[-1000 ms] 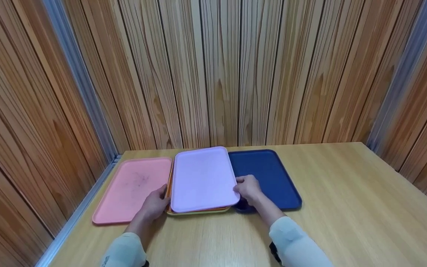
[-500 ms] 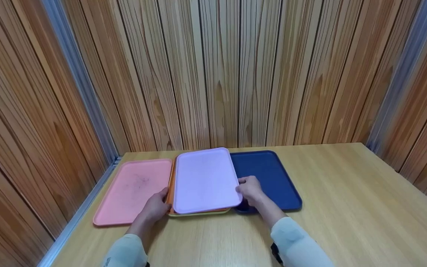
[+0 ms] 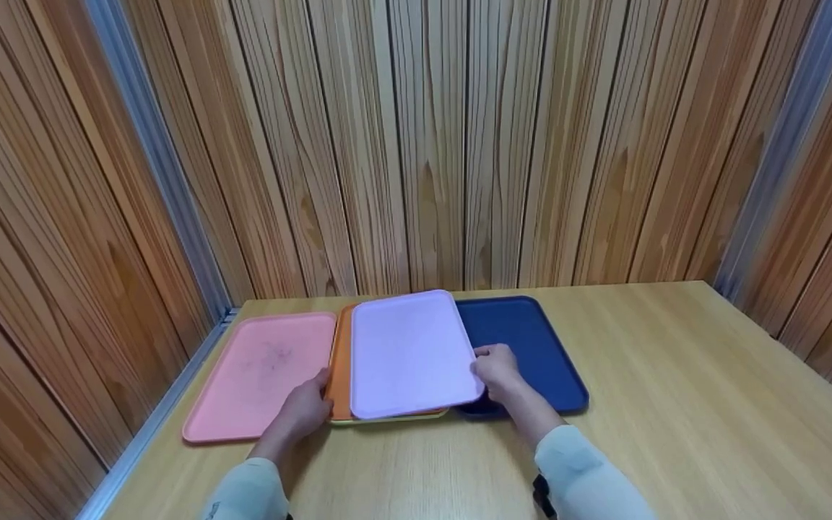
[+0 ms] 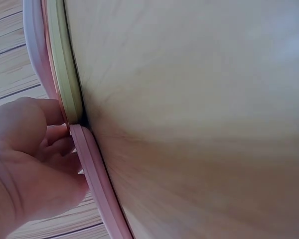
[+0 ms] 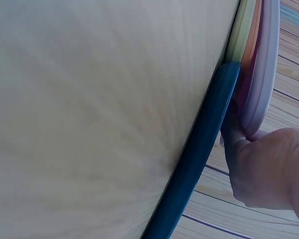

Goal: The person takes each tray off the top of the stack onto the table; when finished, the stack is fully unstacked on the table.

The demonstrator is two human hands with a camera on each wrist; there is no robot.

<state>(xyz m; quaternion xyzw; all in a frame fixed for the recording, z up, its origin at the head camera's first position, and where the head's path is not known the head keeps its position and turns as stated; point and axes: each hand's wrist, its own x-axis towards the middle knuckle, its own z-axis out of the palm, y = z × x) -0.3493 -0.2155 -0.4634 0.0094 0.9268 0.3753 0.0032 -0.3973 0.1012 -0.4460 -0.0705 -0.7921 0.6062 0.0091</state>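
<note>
A lilac tray lies on top of a stack of trays, an orange one and a yellow-green one showing beneath it. My right hand grips the lilac tray's right edge, with its fingers curled under the rim. At the stack's left edge my left hand rests against the orange tray, fingers tucked between the stack and the pink tray.
A pink tray lies left of the stack and a dark blue tray lies right of it, partly under the stack. The wooden table meets wood-panelled walls behind and on both sides.
The lilac tray has slid to the right over the stack, uncovering more of the orange tray. My right hand moved right with it; the left hand stayed at the stack's left edge.
</note>
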